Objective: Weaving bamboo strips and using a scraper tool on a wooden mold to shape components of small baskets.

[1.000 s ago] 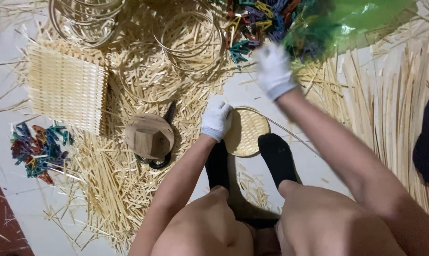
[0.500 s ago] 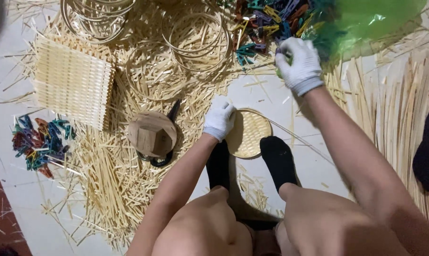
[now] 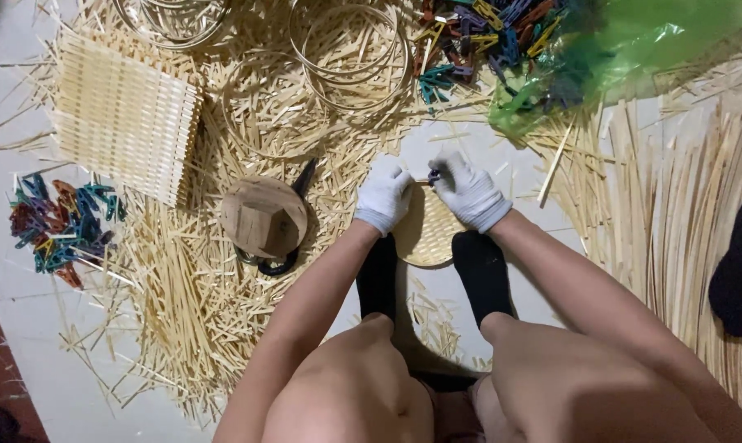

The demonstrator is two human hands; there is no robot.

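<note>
A round woven bamboo disc lies on the floor between my two black-socked feet. My left hand, in a white glove, grips the disc's left rim. My right hand, also gloved, pinches a small dark clothespin at the disc's top edge. Both hands nearly meet above the disc.
Loose bamboo strips cover the floor. A woven square mat lies at the upper left, bamboo hoops at the top, and a round wooden block left of my hands. Coloured clothespins lie at the left and by a green plastic bag.
My right hand came back from the clothespin pile by the green bag down to the disc, now holding a clothespin. The left hand stayed on the disc's rim.
</note>
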